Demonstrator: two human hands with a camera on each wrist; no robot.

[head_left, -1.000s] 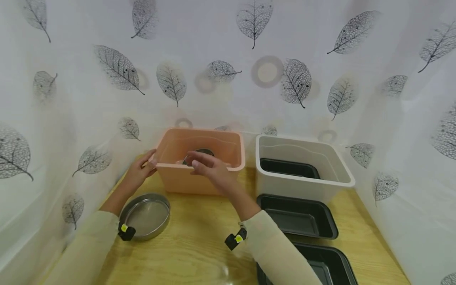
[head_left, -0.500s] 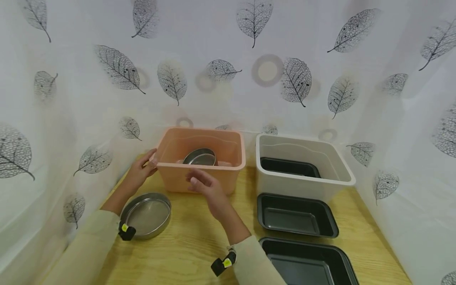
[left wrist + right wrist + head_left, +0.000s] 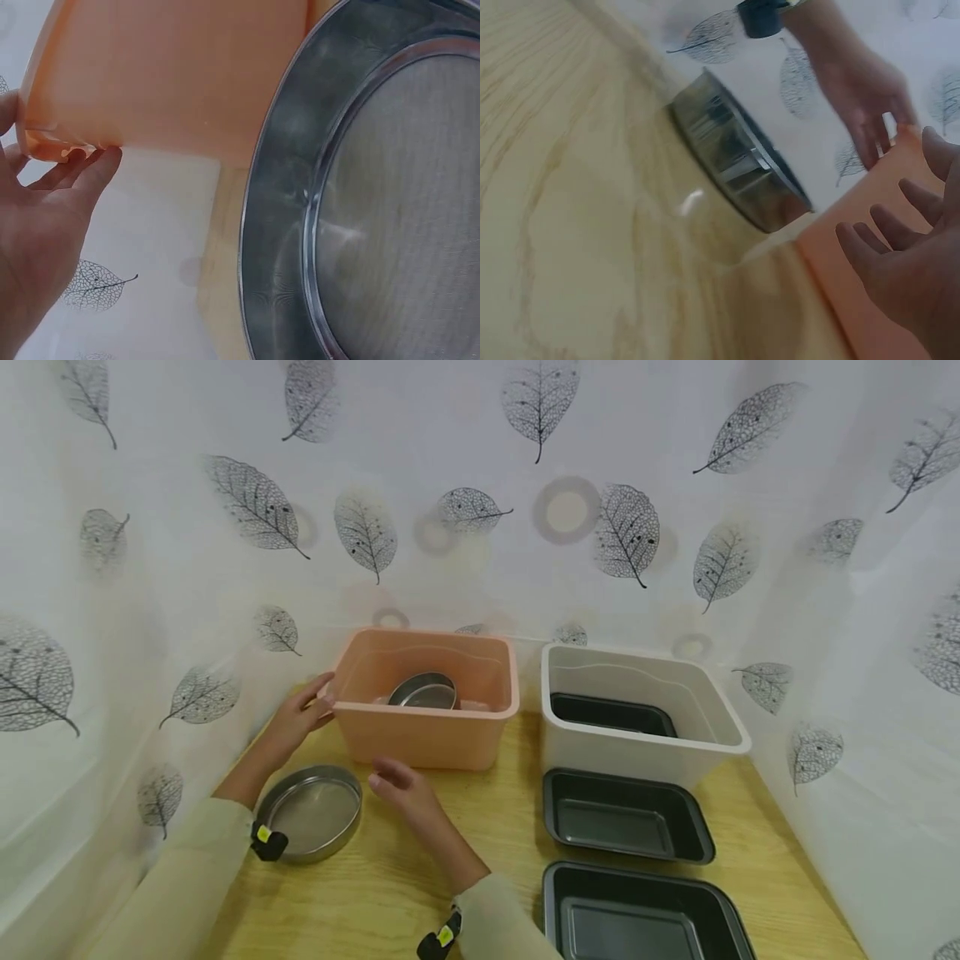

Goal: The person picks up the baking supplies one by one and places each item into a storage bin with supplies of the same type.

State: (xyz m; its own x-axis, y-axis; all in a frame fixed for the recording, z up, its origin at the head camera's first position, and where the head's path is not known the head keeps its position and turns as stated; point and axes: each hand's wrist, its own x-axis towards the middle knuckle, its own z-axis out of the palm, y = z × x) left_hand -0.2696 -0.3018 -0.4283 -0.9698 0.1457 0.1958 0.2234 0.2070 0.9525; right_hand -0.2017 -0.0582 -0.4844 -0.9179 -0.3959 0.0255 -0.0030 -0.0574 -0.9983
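Observation:
My left hand (image 3: 294,727) holds the near left corner of an orange plastic storage bin (image 3: 420,739) by its rim, thumb on one side and fingers under the lip. Inside that bin a round metal sieve (image 3: 424,691) leans tilted. A second sieve (image 3: 315,814), with a steel wall and fine mesh (image 3: 405,210), lies flat on the table below my left wrist. My right hand (image 3: 408,797) is in the air in front of the bin, just right of this sieve's rim. Its fingers (image 3: 892,229) are relaxed and spread, holding nothing.
To the right stands a white bin (image 3: 622,752) with a dark rectangular pan (image 3: 611,714) in it. Two more dark loaf pans, a smaller one (image 3: 622,822) and a larger one (image 3: 637,927), lie in front on the wooden table (image 3: 360,910). A leaf-print curtain (image 3: 480,585) hangs behind.
My right hand has come back from over the orange bin, moving down and left toward the sieve on the table, uncovering the one inside. The left hand stays on the bin's rim.

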